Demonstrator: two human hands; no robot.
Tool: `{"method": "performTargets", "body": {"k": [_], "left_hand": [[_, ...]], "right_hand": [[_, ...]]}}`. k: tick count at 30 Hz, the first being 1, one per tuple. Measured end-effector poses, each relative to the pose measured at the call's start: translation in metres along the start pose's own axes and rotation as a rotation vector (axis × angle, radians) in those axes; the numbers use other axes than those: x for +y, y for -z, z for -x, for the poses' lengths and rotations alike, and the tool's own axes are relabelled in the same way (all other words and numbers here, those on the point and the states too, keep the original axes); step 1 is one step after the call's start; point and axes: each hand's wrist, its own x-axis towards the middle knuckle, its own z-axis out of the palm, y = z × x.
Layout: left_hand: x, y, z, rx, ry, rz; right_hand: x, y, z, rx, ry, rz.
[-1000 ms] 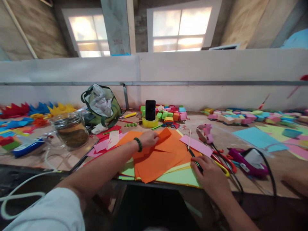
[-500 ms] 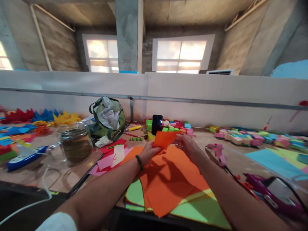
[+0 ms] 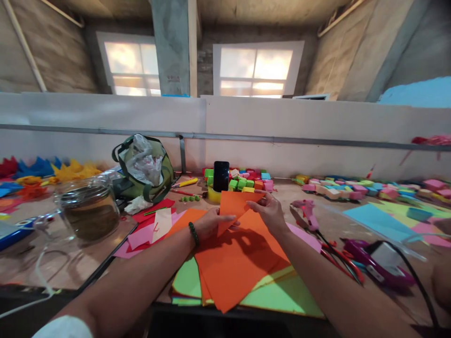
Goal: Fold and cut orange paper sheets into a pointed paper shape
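Head view: the small orange paper (image 3: 231, 203) hangs above the larger orange sheets (image 3: 236, 274), my left grip (image 3: 210, 223) clamped on it at eight o'clock, my right grip (image 3: 270, 212) pinching its three-o'clock corner, its slanted long edge running two to seven.

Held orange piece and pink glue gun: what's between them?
In the head view, the right hand, holding the orange piece, then tabletop toward the pink glue gun.

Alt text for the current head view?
A person's left hand and right hand hold an orange paper piece above orange sheets on a cluttered table. Behind are a phone and coloured blocks; a glass jar and bag sit to the left, a pink glue gun to the right.
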Motion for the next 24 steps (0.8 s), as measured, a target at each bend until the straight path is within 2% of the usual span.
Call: {"method": "performTargets", "body": {"k": [6,9,14,17,20,24], "left_hand": [[-0.004,0.002,-0.005,0.112,-0.074,-0.078],[-0.004,0.000,-0.005,0.152,-0.096,-0.097],[-0.005,-0.009,-0.002,0.137,-0.099,-0.118],[-0.006,-0.013,-0.001,0.107,-0.101,-0.142],[-0.006,-0.009,-0.002,0.096,-0.104,-0.161],[-0.006,0.000,-0.004,0.113,-0.113,-0.163]], "right_hand": [[-0.007,0.015,-0.003,-0.002,-0.084,-0.062],[-0.008,0.019,0.003,-0.017,-0.114,-0.094],[0.001,-0.002,0.032,-0.211,-0.168,-0.067],[0.004,-0.010,0.038,-0.259,-0.155,-0.043],[0.003,-0.003,0.030,-0.259,-0.148,-0.026],[-0.002,0.021,0.011,-0.184,-0.141,-0.035]]}}
